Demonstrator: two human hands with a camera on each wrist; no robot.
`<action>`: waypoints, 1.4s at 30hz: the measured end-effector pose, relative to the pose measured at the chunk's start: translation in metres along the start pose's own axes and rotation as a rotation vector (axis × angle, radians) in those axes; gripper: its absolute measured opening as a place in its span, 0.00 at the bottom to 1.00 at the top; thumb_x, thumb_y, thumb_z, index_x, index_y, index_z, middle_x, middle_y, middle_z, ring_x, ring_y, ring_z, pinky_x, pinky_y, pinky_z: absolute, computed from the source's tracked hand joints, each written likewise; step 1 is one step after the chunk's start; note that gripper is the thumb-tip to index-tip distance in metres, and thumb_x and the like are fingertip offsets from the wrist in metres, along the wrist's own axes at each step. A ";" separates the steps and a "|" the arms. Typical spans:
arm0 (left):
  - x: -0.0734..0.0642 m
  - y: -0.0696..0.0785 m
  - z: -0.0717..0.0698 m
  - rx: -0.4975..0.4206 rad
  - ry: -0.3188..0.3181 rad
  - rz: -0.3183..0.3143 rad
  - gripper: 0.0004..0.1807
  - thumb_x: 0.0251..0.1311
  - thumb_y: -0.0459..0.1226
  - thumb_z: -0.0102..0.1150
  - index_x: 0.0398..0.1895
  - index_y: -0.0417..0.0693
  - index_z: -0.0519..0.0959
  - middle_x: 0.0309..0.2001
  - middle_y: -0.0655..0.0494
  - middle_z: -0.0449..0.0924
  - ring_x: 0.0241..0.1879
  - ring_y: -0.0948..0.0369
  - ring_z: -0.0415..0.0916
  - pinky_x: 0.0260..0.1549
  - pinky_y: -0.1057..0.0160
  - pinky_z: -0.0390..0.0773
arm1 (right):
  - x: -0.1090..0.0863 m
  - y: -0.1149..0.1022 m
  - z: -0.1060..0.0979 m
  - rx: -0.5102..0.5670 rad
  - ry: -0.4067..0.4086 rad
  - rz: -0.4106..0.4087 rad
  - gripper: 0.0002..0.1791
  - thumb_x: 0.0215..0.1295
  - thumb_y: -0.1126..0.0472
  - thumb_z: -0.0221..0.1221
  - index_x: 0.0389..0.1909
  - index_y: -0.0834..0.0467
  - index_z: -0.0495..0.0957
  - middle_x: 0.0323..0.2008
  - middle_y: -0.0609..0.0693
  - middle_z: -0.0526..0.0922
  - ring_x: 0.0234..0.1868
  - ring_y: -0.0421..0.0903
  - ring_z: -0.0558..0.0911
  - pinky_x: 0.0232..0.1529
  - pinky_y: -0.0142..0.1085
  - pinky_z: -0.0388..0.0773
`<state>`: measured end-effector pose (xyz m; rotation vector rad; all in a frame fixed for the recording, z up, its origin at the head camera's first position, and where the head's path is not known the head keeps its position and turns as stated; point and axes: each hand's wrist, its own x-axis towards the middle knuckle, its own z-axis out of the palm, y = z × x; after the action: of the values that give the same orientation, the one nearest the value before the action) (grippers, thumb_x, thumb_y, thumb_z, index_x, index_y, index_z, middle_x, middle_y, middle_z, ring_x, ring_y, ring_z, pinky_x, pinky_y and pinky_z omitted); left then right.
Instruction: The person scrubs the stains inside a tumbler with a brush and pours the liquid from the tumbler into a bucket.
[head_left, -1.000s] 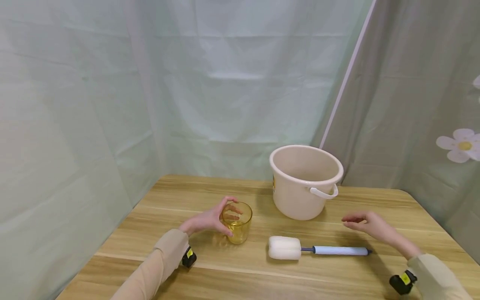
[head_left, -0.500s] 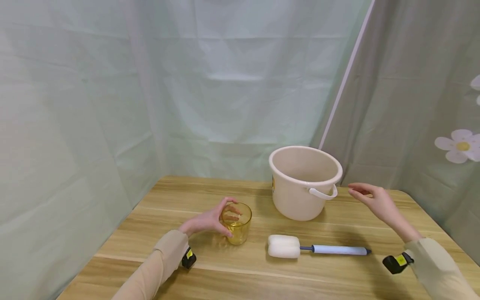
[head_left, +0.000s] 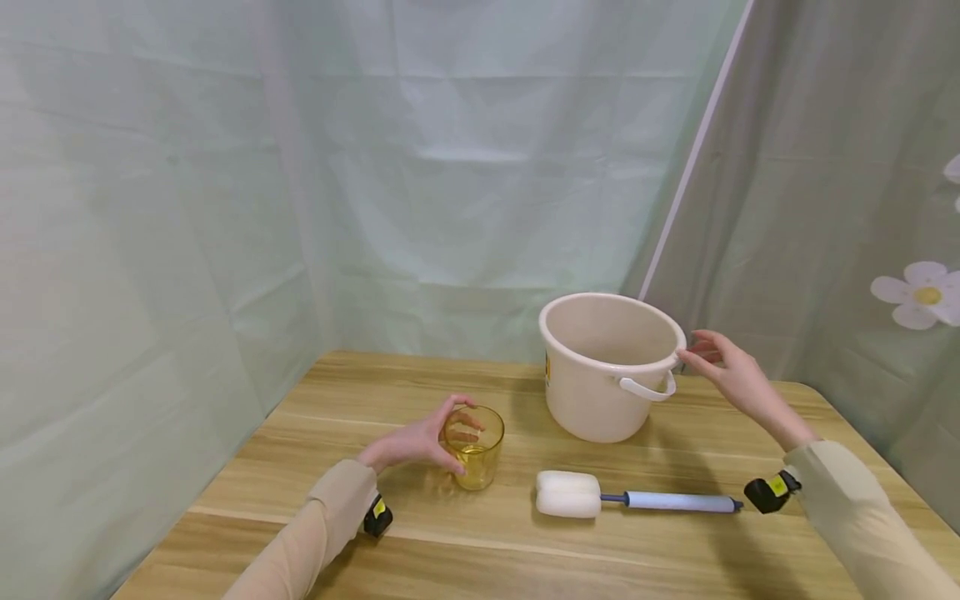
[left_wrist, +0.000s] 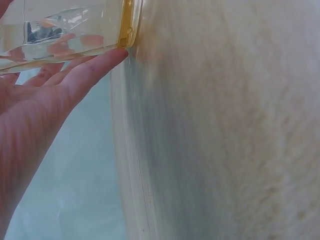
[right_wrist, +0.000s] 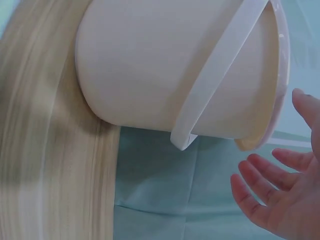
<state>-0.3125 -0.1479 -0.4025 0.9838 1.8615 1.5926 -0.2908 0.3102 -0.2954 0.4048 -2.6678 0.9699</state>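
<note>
My left hand [head_left: 420, 437] grips an amber drinking glass [head_left: 480, 468] standing upright on the table, thumb on the near side and fingers round the far side. Some clear liquid shows in its lower part. In the left wrist view a fingertip lies under the thick base of the glass [left_wrist: 55, 37]. My right hand [head_left: 729, 375] is raised at the right side of a cream bucket [head_left: 592, 404], thumb and fingers spread, fingertips right at the rim. From the right wrist, the hand [right_wrist: 295, 195] appears beside the bucket's rim, with nothing in it. The bucket's white handle [head_left: 647, 389] hangs down.
A sponge bottle brush with a white head [head_left: 568, 495] and pale blue handle [head_left: 678, 501] lies on the wooden table [head_left: 450, 558] in front of the bucket. Pale curtains [head_left: 487, 183] hang behind the table and along both sides.
My right hand has risen from above the brush handle, away from me, then moved left to the bucket's rim. The left hand and glass have stayed in place.
</note>
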 end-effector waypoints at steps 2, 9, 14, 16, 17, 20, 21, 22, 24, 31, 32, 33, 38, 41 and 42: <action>0.000 -0.001 0.000 0.001 0.001 0.003 0.48 0.43 0.27 0.68 0.63 0.49 0.46 0.60 0.35 0.55 0.59 0.39 0.54 0.44 0.53 0.70 | 0.005 0.000 0.001 0.013 -0.020 0.019 0.38 0.65 0.46 0.49 0.63 0.71 0.51 0.52 0.70 0.65 0.51 0.65 0.66 0.42 0.59 0.65; -0.001 -0.002 0.000 -0.004 -0.002 0.003 0.48 0.43 0.26 0.68 0.63 0.50 0.46 0.60 0.35 0.55 0.59 0.39 0.54 0.43 0.53 0.70 | 0.022 0.000 0.006 0.027 -0.045 0.052 0.43 0.65 0.43 0.46 0.65 0.72 0.44 0.54 0.73 0.62 0.54 0.66 0.63 0.45 0.59 0.63; 0.000 -0.001 0.001 0.001 -0.005 0.000 0.48 0.44 0.26 0.67 0.63 0.50 0.45 0.61 0.34 0.54 0.59 0.39 0.53 0.44 0.53 0.69 | 0.030 0.003 0.010 0.028 -0.053 0.029 0.39 0.67 0.43 0.44 0.64 0.71 0.50 0.52 0.71 0.65 0.53 0.65 0.65 0.47 0.58 0.61; 0.000 -0.001 0.001 0.006 -0.005 0.002 0.48 0.44 0.26 0.67 0.63 0.49 0.46 0.60 0.34 0.54 0.59 0.39 0.53 0.45 0.54 0.69 | 0.030 0.005 0.012 0.030 -0.056 0.035 0.37 0.67 0.43 0.43 0.64 0.69 0.51 0.53 0.70 0.65 0.53 0.65 0.64 0.47 0.58 0.61; 0.000 -0.001 0.001 0.005 -0.004 -0.001 0.48 0.44 0.26 0.67 0.63 0.49 0.46 0.60 0.34 0.54 0.59 0.39 0.53 0.45 0.54 0.69 | 0.030 0.005 0.013 0.035 -0.061 0.042 0.37 0.68 0.43 0.42 0.64 0.69 0.50 0.54 0.71 0.64 0.54 0.65 0.64 0.47 0.58 0.60; 0.000 0.000 0.001 0.004 0.003 -0.006 0.48 0.44 0.26 0.67 0.63 0.51 0.46 0.60 0.36 0.55 0.59 0.40 0.54 0.45 0.54 0.69 | 0.029 0.007 0.015 0.051 -0.072 0.056 0.38 0.68 0.43 0.40 0.66 0.68 0.45 0.58 0.72 0.59 0.56 0.67 0.60 0.48 0.60 0.57; 0.000 0.001 0.001 0.002 0.005 -0.007 0.48 0.44 0.26 0.67 0.63 0.51 0.46 0.60 0.36 0.55 0.59 0.40 0.54 0.44 0.53 0.70 | 0.029 0.007 0.015 0.056 -0.073 0.056 0.38 0.68 0.43 0.39 0.67 0.67 0.43 0.58 0.72 0.57 0.57 0.68 0.58 0.49 0.61 0.56; -0.001 0.001 0.001 0.002 0.008 -0.009 0.48 0.44 0.26 0.67 0.63 0.52 0.46 0.60 0.37 0.55 0.59 0.40 0.54 0.44 0.53 0.70 | 0.029 0.007 0.016 0.058 -0.076 0.056 0.38 0.69 0.43 0.39 0.67 0.67 0.42 0.59 0.73 0.56 0.58 0.69 0.57 0.50 0.62 0.54; -0.001 0.003 0.001 0.006 0.011 -0.013 0.48 0.44 0.26 0.67 0.63 0.52 0.46 0.60 0.37 0.55 0.59 0.40 0.54 0.43 0.53 0.70 | 0.029 0.007 0.017 0.055 -0.082 0.056 0.38 0.69 0.44 0.37 0.68 0.66 0.39 0.61 0.73 0.51 0.59 0.70 0.53 0.51 0.63 0.51; 0.000 0.003 0.003 0.018 0.030 -0.014 0.48 0.43 0.28 0.68 0.63 0.51 0.47 0.59 0.39 0.56 0.59 0.41 0.55 0.42 0.52 0.71 | 0.029 0.009 0.018 0.057 -0.109 0.063 0.37 0.70 0.43 0.35 0.69 0.63 0.37 0.62 0.72 0.49 0.57 0.70 0.58 0.48 0.60 0.59; 0.000 0.002 0.003 0.016 0.033 -0.014 0.48 0.43 0.28 0.68 0.63 0.51 0.47 0.59 0.39 0.56 0.58 0.41 0.55 0.42 0.52 0.71 | 0.029 0.009 0.019 0.059 -0.113 0.067 0.37 0.70 0.43 0.35 0.69 0.62 0.37 0.62 0.72 0.50 0.56 0.70 0.59 0.48 0.60 0.60; 0.000 0.002 0.003 0.010 0.035 -0.010 0.48 0.43 0.28 0.68 0.63 0.52 0.47 0.59 0.39 0.55 0.58 0.40 0.55 0.42 0.52 0.71 | 0.029 0.009 0.019 0.057 -0.114 0.070 0.37 0.70 0.43 0.34 0.69 0.62 0.36 0.62 0.73 0.50 0.56 0.70 0.59 0.47 0.60 0.61; 0.004 0.003 0.002 -0.008 0.053 0.031 0.49 0.43 0.27 0.68 0.64 0.50 0.47 0.59 0.36 0.54 0.58 0.37 0.53 0.41 0.50 0.71 | 0.029 0.008 0.020 0.052 -0.119 0.074 0.37 0.70 0.43 0.33 0.69 0.61 0.35 0.61 0.74 0.50 0.54 0.71 0.61 0.45 0.59 0.63; 0.009 0.008 0.000 0.019 0.080 0.070 0.48 0.43 0.27 0.68 0.64 0.48 0.47 0.58 0.34 0.55 0.57 0.35 0.54 0.41 0.50 0.71 | 0.029 0.008 0.021 0.054 -0.118 0.069 0.37 0.70 0.43 0.32 0.69 0.61 0.34 0.61 0.74 0.50 0.53 0.70 0.61 0.44 0.58 0.64; 0.011 0.010 -0.001 0.035 0.092 0.081 0.48 0.43 0.27 0.68 0.64 0.48 0.48 0.58 0.33 0.55 0.56 0.36 0.55 0.40 0.51 0.72 | 0.029 0.008 0.021 0.054 -0.118 0.068 0.37 0.70 0.43 0.32 0.69 0.61 0.34 0.61 0.74 0.50 0.53 0.70 0.62 0.44 0.57 0.64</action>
<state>-0.3178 -0.1396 -0.3912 1.0287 1.9388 1.6838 -0.3235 0.2978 -0.3055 0.3964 -2.7820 1.0720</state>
